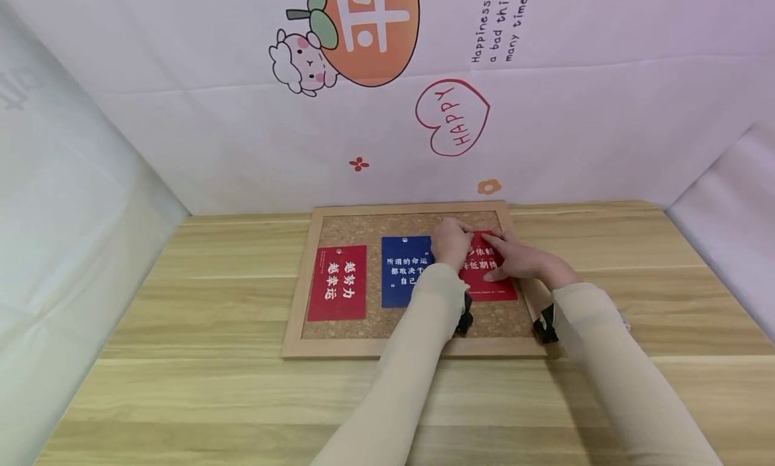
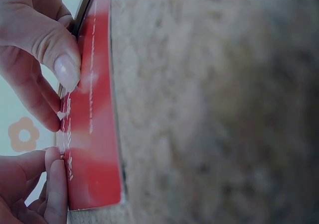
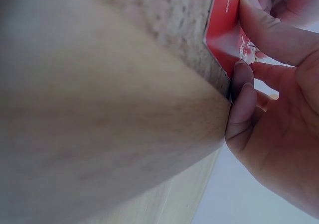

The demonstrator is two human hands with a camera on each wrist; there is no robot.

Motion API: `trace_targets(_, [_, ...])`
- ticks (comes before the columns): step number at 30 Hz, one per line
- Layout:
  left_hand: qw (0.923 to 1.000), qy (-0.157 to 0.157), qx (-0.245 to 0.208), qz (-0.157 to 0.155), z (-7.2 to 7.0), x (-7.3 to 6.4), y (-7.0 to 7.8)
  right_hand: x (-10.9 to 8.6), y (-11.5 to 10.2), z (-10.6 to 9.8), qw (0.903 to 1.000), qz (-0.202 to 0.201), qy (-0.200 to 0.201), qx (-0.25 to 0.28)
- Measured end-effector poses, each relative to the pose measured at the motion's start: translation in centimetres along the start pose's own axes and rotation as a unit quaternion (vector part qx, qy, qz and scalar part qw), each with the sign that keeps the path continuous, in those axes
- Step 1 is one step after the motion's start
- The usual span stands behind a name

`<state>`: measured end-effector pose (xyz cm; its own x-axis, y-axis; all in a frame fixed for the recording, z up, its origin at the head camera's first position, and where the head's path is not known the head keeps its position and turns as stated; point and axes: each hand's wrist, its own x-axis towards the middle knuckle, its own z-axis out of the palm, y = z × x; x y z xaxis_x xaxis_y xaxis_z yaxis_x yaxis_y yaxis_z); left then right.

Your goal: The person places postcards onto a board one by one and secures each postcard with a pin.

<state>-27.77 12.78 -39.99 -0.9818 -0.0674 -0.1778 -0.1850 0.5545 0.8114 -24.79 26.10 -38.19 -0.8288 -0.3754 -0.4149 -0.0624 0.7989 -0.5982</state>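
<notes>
A red card (image 1: 484, 288) with white lettering lies on the right part of a wood-framed cork board (image 1: 357, 229). At the card's top edge my left hand (image 1: 451, 241) pinches a small pin, mostly covered by the fingertips. My right hand (image 1: 519, 256) spreads over the card's right side. In the right wrist view its thumb (image 3: 256, 17) presses on the card's face, while the other fingertips rest along the edge by the board's frame. The left wrist view has the left fingers (image 2: 56, 179) right at the card's lettering.
A blue card (image 1: 396, 294) sits at the middle of the board, partly behind my left forearm. Another red card (image 1: 336, 304) is at the board's left. The board lies on a wooden table (image 1: 200, 331), close to a white printed cloth (image 1: 242, 150) hanging behind.
</notes>
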Motion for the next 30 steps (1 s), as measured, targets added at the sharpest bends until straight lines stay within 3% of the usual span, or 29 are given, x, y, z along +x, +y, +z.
trace_targets(8, [0.9975,-0.024,-0.066,0.010,-0.2,0.4,-0.8,0.0,-0.1,0.0,1.0000,0.004,0.001,-0.005])
trace_targets(15, [0.9972,-0.029,-0.065,0.025,-0.2,0.4,-1.2,0.1,0.0,0.1,1.0000,0.002,0.003,-0.008])
trace_targets(18, [0.9926,-0.041,-0.114,0.012,-0.2,0.5,-1.5,0.1,0.0,0.2,0.9999,0.001,0.004,-0.010])
trace_targets(22, [0.9786,-0.058,-0.197,-0.017,-0.3,0.9,-1.9,0.1,-0.1,0.2,1.0000,0.002,0.006,-0.007])
trace_targets(24, [0.9750,-0.063,-0.212,-0.017,-0.4,1.0,-2.1,0.1,-0.1,0.3,1.0000,0.002,0.008,-0.005])
trace_targets(30, [0.9745,-0.072,-0.213,-0.004,-0.8,0.7,-2.1,0.1,0.1,0.2,1.0000,0.000,0.007,-0.001])
